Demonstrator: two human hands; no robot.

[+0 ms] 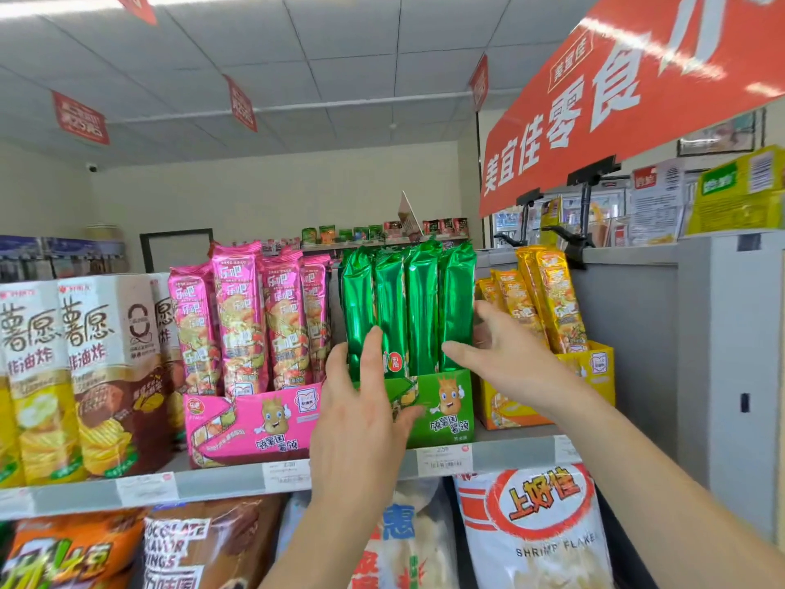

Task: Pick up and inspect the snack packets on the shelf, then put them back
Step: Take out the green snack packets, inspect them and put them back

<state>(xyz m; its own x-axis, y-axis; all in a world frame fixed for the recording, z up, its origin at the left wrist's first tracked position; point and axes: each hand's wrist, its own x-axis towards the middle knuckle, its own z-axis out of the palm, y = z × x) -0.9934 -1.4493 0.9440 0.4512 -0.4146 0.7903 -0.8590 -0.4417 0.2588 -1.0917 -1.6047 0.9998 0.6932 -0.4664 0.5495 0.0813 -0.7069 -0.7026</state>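
Several tall green snack packets (420, 308) stand upright in a green display box (441, 410) on the top shelf. My left hand (361, 401) is raised in front of the box's left side, fingers straight, fingertips touching the leftmost green packets. My right hand (501, 354) reaches to the right side of the green packets, fingers spread and relaxed, thumb at the front of the rightmost packet. Neither hand grips a packet. Pink packets (250, 320) stand in a pink box to the left, yellow packets (548, 303) in a yellow box to the right.
Boxed crisps (80, 376) fill the shelf's left end. The grey shelf edge (221, 482) carries price tags. Bagged snacks, including a shrimp flakes bag (535, 533), sit below. A red banner (637, 91) hangs overhead at right, above a grey cabinet (722, 333).
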